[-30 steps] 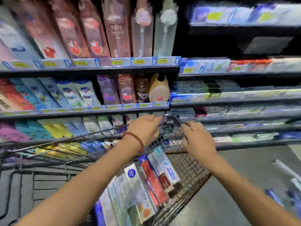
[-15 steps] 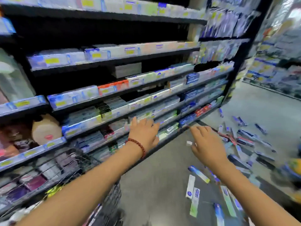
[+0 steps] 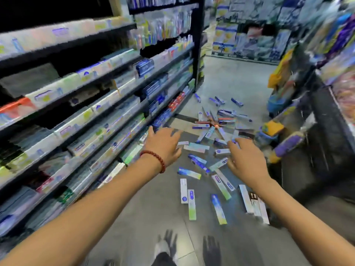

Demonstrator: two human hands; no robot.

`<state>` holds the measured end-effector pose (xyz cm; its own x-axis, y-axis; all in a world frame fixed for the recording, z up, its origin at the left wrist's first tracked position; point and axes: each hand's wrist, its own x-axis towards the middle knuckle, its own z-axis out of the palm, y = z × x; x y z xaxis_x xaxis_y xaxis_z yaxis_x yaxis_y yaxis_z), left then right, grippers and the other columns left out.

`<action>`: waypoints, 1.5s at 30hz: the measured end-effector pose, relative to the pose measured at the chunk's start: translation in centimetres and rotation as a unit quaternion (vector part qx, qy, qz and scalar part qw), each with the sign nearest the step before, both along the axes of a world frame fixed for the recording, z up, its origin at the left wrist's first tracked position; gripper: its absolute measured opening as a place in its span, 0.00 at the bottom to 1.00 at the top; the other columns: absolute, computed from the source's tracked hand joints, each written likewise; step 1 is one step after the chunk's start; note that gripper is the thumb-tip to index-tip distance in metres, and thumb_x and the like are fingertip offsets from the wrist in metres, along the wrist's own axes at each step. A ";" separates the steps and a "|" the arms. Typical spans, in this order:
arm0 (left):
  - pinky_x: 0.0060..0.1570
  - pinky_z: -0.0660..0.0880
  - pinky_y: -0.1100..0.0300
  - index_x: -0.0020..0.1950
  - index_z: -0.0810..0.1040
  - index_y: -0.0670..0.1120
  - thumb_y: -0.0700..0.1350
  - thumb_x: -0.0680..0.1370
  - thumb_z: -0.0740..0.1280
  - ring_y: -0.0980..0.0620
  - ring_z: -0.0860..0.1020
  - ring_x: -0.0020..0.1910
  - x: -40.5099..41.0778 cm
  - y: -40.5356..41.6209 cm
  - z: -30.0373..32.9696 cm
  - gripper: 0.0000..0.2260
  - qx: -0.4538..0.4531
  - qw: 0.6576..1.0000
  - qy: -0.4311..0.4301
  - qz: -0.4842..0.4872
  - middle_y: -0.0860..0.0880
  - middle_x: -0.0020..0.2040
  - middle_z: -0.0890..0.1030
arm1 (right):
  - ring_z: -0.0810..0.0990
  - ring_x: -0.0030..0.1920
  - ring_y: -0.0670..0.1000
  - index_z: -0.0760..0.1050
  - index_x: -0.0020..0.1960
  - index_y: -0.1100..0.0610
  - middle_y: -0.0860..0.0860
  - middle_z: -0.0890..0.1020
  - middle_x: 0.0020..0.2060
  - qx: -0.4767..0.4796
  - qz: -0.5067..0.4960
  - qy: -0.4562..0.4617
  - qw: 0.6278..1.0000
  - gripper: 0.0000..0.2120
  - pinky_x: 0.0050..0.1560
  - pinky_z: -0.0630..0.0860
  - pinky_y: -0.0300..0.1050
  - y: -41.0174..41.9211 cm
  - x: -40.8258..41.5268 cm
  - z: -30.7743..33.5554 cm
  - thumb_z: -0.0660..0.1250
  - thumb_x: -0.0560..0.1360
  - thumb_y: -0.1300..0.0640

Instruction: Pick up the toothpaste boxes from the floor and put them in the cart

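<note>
1. While both arms are stretched out over the aisle, the left hand (image 3: 163,144) and right hand (image 3: 247,160) are spread wide with fingers loose, holding nothing.
2. The toothpaste boxes (image 3: 211,150) are scattered all over the floor (image 3: 153,208), starting just past the foot of the shelf unit (image 3: 115,116) and fanning out away from it. Nearest ones lie flat below the right hand; a denser heap sits further along the shelf's end.
3. The cart isn't in shot, so can't say where it is relative to the shelf.
4. Handling-wise I'd guess these are light, stiff cardboard with glossy faces, so kinda slippery. Pinch across the narrow sides near the middle, or scoop a few parallel ones together. Squeezing hard would probably dent them.
</note>
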<state>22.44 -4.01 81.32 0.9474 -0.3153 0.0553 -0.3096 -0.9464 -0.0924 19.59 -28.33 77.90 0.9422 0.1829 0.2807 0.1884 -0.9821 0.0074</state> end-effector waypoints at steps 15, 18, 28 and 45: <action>0.67 0.58 0.38 0.74 0.59 0.52 0.54 0.78 0.60 0.45 0.70 0.65 27.3 -4.3 -5.3 0.25 -0.014 0.998 0.027 -0.057 0.47 0.64 0.72 | 0.74 0.50 0.64 0.73 0.59 0.64 0.62 0.76 0.51 -0.033 -0.044 0.100 0.993 0.19 0.42 0.73 0.52 -2.8 25.2 -5.5 0.68 0.69 0.60; 0.68 0.57 0.38 0.73 0.61 0.51 0.53 0.78 0.60 0.45 0.70 0.64 32.6 -4.7 -8.0 0.25 -0.022 0.998 0.047 -0.043 0.47 0.64 0.73 | 0.71 0.58 0.61 0.69 0.65 0.61 0.60 0.73 0.59 -0.007 -0.070 0.131 0.989 0.20 0.48 0.71 0.52 -1.9 29.5 -8.3 0.61 0.75 0.57; 0.65 0.62 0.43 0.75 0.56 0.51 0.53 0.78 0.59 0.43 0.69 0.66 38.3 -6.2 -27.1 0.27 0.019 0.986 0.149 -0.068 0.45 0.70 0.67 | 0.76 0.48 0.62 0.75 0.58 0.61 0.59 0.77 0.48 -0.005 -0.026 0.240 0.970 0.18 0.40 0.71 0.49 -0.3 36.1 -25.8 0.64 0.68 0.62; 0.56 0.71 0.53 0.76 0.51 0.56 0.51 0.78 0.61 0.41 0.72 0.60 30.6 -5.5 -76.7 0.30 -0.012 0.910 0.407 0.074 0.41 0.65 0.68 | 0.67 0.63 0.55 0.48 0.76 0.50 0.53 0.67 0.65 0.074 -0.079 0.464 0.879 0.41 0.56 0.69 0.48 2.9 25.7 -74.1 0.62 0.72 0.36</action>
<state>53.01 -9.53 4.60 0.7095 -0.1887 -0.6789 -0.1352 -0.9820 0.1316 45.27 -25.47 3.76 0.7891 0.0551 -0.6117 -0.0932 -0.9737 -0.2079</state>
